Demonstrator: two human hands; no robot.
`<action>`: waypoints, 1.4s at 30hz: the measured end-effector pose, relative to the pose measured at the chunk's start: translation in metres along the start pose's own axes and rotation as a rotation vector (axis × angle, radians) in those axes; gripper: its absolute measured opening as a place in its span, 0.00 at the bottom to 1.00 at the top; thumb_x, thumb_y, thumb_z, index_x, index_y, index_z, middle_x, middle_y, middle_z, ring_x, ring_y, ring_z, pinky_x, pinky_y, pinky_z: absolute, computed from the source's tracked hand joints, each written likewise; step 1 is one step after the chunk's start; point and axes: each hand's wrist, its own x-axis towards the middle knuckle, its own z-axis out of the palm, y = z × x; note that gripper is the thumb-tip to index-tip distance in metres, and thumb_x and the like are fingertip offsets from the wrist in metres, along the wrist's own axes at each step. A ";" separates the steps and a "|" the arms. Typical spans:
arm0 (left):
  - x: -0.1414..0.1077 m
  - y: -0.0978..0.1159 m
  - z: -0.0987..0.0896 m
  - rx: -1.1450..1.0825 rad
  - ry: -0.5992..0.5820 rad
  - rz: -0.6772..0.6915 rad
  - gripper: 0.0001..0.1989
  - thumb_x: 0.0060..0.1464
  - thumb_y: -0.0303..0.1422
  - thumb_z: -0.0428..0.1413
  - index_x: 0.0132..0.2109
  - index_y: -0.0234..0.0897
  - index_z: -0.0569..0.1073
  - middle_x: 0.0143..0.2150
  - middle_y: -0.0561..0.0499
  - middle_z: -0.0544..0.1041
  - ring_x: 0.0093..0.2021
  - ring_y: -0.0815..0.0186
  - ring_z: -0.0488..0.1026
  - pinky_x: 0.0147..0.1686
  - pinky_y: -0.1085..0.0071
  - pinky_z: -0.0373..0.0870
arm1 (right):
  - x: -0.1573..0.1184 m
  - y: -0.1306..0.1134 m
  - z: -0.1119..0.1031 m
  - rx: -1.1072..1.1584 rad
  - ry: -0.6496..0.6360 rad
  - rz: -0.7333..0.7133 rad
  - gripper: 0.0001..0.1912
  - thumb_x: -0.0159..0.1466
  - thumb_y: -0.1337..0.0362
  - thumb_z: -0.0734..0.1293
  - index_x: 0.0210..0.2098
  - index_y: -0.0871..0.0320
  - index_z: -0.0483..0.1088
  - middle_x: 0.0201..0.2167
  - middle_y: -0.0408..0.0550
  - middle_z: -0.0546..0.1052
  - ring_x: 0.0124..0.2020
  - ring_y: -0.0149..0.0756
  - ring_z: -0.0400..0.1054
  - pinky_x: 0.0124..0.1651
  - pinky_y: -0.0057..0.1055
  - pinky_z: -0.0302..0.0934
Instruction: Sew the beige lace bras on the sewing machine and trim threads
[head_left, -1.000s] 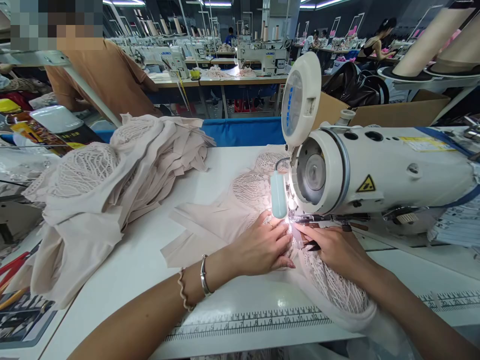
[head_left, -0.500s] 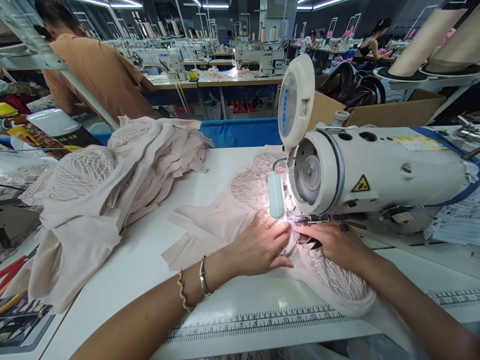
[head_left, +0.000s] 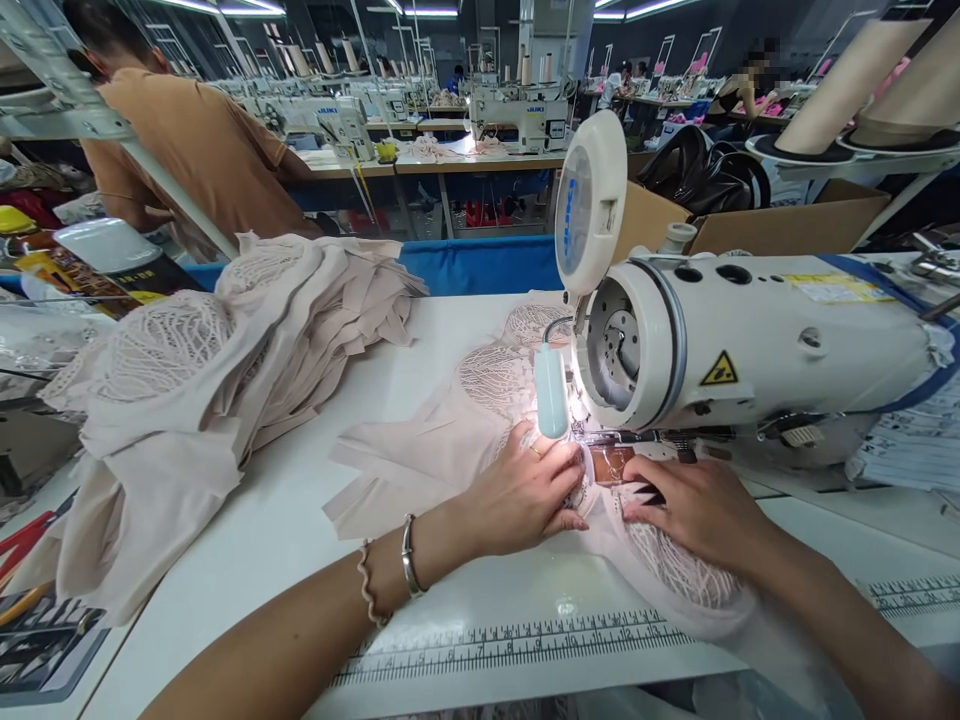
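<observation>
A pale beige lace garment (head_left: 491, 380) lies under the head of a white sewing machine (head_left: 757, 330), with one lace cup (head_left: 679, 560) hanging toward the table's front edge. My left hand (head_left: 525, 495) presses and grips the fabric just left of the lit needle area, fingers bent together. To the right, my right hand (head_left: 694, 510) has its fingers and thumb closed on the garment's edge near the cup. Something small and dark (head_left: 649, 492) shows between these fingers; its kind is unclear. The needle is hidden behind the small lamp (head_left: 552, 390) and my left hand.
Stacked beige lace garments (head_left: 225, 340) cover the table's left side. A printed ruler (head_left: 525, 645) runs along the front edge. Red-handled tools (head_left: 26, 545) lie at far left. Thread cones (head_left: 847, 90) and a cardboard box (head_left: 787, 225) stand behind. A co-worker (head_left: 187, 150) sits ahead left.
My right hand has drawn back to the right, away from the needle area, uncovering a brownish plate. The machine's inner disc has changed position. My left hand stays almost still.
</observation>
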 end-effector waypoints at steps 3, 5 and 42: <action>0.000 0.001 0.000 0.002 -0.004 0.007 0.30 0.71 0.52 0.37 0.50 0.30 0.72 0.48 0.41 0.77 0.47 0.53 0.71 0.60 0.49 0.50 | -0.014 -0.001 0.007 -0.060 0.031 -0.054 0.24 0.56 0.77 0.60 0.49 0.54 0.72 0.23 0.40 0.78 0.23 0.36 0.71 0.27 0.29 0.53; 0.000 0.002 -0.001 0.009 -0.004 0.009 0.29 0.72 0.50 0.36 0.51 0.31 0.72 0.46 0.42 0.78 0.45 0.55 0.71 0.59 0.50 0.50 | -0.018 -0.001 0.012 -0.069 0.084 -0.114 0.37 0.51 0.80 0.57 0.58 0.52 0.69 0.23 0.39 0.76 0.23 0.35 0.69 0.28 0.29 0.53; 0.000 0.000 0.002 0.014 0.001 -0.103 0.29 0.70 0.53 0.39 0.52 0.33 0.72 0.53 0.39 0.76 0.49 0.51 0.73 0.65 0.37 0.42 | 0.022 0.001 0.007 0.009 -0.040 -0.106 0.35 0.59 0.80 0.59 0.59 0.43 0.73 0.42 0.42 0.83 0.44 0.36 0.75 0.44 0.31 0.67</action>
